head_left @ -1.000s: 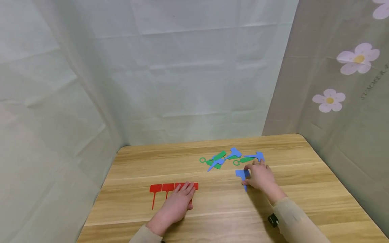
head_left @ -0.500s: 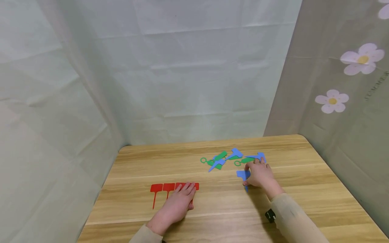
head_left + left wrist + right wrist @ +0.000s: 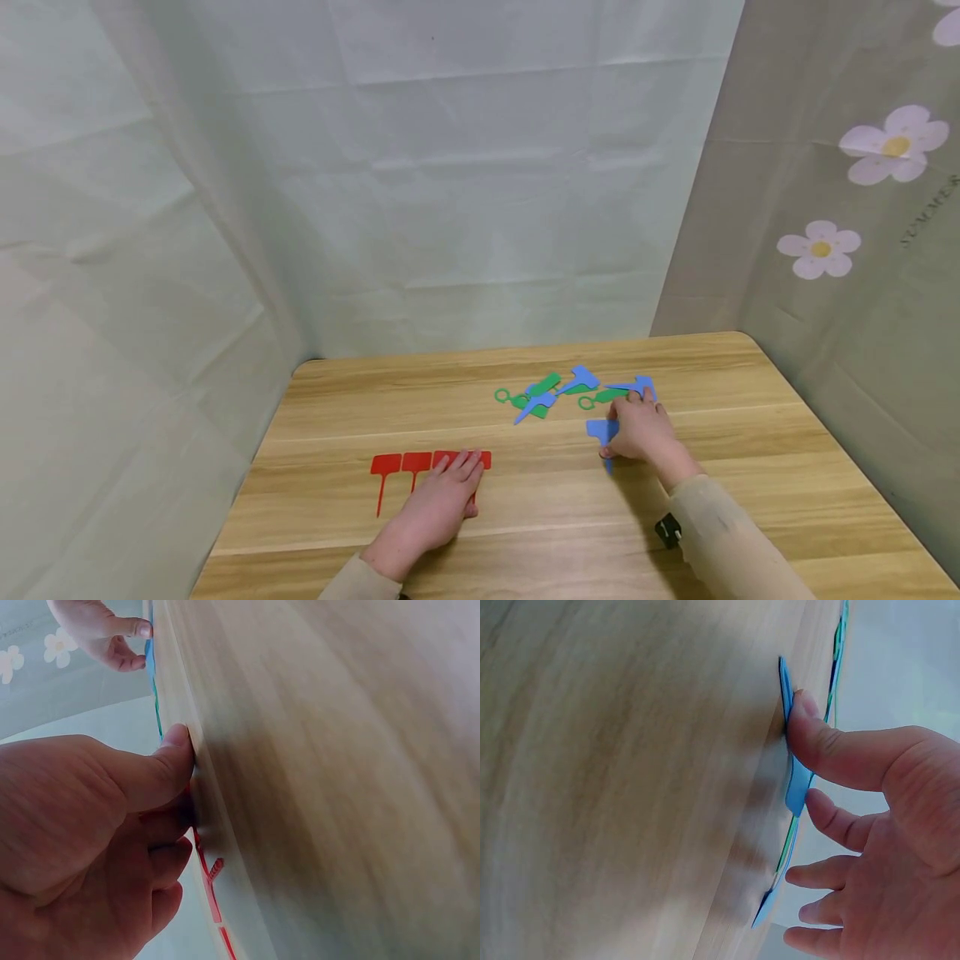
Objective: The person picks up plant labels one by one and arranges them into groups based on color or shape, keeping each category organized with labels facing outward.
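Note:
My left hand point(image 3: 441, 502) lies with extended fingers over the right end of a row of red T-shaped plant labels point(image 3: 386, 464), partly covering them. Their heads line up edge to edge, with stems toward me. Over on the right, my right hand point(image 3: 643, 429) pinches a blue T-shaped plant label point(image 3: 599, 428) between thumb and index finger. In the right wrist view, the thumb presses along this blue label point(image 3: 799, 787) and the other fingers are spread apart. The label's stem points toward me, close over the table.
Behind the right hand, a loose pile holds several blue labels point(image 3: 579, 378) and green ring-ended tags point(image 3: 545, 384). Another blue label point(image 3: 642, 385) lies just beyond the right fingertips. The wooden table point(image 3: 360, 400) is bordered by hanging cloth point(image 3: 480, 208) at back and sides.
The blue label in the right hand has shifted very slightly to the right. The left hand stays over the red labels, and the head view has turned a little.

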A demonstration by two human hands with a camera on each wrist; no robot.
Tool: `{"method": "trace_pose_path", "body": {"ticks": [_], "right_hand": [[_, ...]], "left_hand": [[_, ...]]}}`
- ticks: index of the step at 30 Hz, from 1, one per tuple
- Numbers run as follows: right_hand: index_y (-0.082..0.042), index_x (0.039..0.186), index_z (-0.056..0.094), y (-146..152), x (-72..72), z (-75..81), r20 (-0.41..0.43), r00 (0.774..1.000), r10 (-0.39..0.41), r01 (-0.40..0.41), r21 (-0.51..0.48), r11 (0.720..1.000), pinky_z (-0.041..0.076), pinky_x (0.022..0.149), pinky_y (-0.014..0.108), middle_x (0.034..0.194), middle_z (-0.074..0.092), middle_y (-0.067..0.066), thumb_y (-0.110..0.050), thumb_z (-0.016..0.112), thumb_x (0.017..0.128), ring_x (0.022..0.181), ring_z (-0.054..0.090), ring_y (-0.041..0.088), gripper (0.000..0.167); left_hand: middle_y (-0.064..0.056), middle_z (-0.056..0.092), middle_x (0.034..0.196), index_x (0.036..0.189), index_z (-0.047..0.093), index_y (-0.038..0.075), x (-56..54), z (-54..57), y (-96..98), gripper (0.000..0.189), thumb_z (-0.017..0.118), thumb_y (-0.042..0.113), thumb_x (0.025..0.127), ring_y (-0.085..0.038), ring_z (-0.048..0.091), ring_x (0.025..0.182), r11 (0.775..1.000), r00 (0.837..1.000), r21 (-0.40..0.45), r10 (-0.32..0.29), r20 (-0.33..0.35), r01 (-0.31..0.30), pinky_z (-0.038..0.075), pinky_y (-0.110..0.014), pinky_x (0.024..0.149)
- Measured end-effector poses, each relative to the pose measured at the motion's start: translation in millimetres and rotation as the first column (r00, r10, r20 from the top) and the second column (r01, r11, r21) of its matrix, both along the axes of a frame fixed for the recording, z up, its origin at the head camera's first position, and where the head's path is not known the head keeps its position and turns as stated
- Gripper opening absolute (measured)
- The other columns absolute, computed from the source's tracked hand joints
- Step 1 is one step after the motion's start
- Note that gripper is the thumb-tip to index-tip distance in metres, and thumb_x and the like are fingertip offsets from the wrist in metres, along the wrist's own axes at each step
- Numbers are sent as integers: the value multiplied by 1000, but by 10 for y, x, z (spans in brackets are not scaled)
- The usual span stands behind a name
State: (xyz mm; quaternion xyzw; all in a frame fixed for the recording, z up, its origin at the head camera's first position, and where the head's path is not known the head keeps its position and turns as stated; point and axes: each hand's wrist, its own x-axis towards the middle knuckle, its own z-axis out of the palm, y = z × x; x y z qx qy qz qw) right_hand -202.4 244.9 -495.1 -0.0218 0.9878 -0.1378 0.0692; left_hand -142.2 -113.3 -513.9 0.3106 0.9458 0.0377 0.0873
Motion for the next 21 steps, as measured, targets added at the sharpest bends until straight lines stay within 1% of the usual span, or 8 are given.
{"method": "trace_pose_path", "body": {"ticks": [7, 9, 12, 14, 17, 18, 19, 21], "right_hand": [[-3, 104, 67, 70, -7, 62, 7, 1000, 19, -19, -24, 1000, 28, 115, 79, 136, 54, 38, -38, 102, 69, 147, 16, 73, 61], [0, 109, 69, 91, -3, 78, 24, 999, 32, -32, -33, 999, 29, 115, 78, 140, 52, 40, -38, 101, 70, 147, 15, 73, 63], [4, 116, 71, 119, 9, 100, 44, 998, 51, -49, -39, 998, 31, 114, 78, 146, 47, 44, -39, 98, 75, 146, 14, 74, 65], [2, 110, 72, 136, 19, 105, 47, 997, 64, -62, -37, 997, 31, 114, 78, 148, 44, 45, -38, 94, 81, 146, 14, 75, 54], [-7, 94, 74, 163, 37, 102, 37, 996, 81, -79, -39, 996, 30, 114, 80, 151, 42, 47, -31, 88, 89, 145, 13, 77, 28], [-10, 89, 74, 172, 43, 97, 35, 996, 86, -84, -43, 996, 28, 114, 80, 152, 41, 47, -29, 86, 91, 145, 13, 77, 22], [-13, 86, 73, 179, 51, 95, 38, 996, 87, -84, -53, 995, 27, 115, 81, 152, 40, 47, -27, 85, 93, 144, 12, 77, 19], [-15, 86, 76, 191, 64, 87, 45, 996, 81, -78, -72, 994, 26, 115, 81, 152, 40, 48, -24, 85, 93, 145, 10, 77, 15]], "left_hand": [[-14, 48, 165, 155, 55, 0, -6, -7, -2, 63, 74, 29, 102, -33, 42, 153, 1000, 1000, 7, -6, -11, 7, 35, -54, 124], [-15, 48, 164, 154, 56, 0, -4, -3, -1, 62, 74, 28, 102, -33, 43, 153, 1000, 1000, 12, -8, -13, 8, 36, -54, 124], [-14, 47, 165, 154, 55, 0, -1, -1, -2, 62, 74, 28, 102, -34, 42, 153, 1000, 1000, 7, -7, -12, 7, 35, -54, 124], [-15, 48, 165, 154, 56, 0, 3, 7, -3, 63, 75, 28, 102, -34, 42, 153, 1000, 1000, 8, -7, -12, 7, 35, -53, 124], [-15, 48, 164, 154, 56, -1, 6, 20, -4, 62, 75, 28, 102, -35, 43, 153, 1000, 1000, 3, -8, -13, 8, 35, -53, 124], [-15, 48, 164, 154, 56, -1, 5, 22, -3, 62, 75, 28, 102, -35, 43, 153, 1000, 1000, 1, -7, -13, 7, 35, -53, 124], [-15, 48, 164, 154, 56, -1, 4, 22, -4, 62, 75, 28, 102, -35, 43, 153, 1000, 1000, 0, -7, -12, 7, 35, -53, 124], [-15, 48, 164, 154, 56, 0, -1, 19, -4, 62, 74, 28, 102, -35, 43, 153, 1000, 1000, -2, -5, -8, 5, 35, -53, 124]]}}
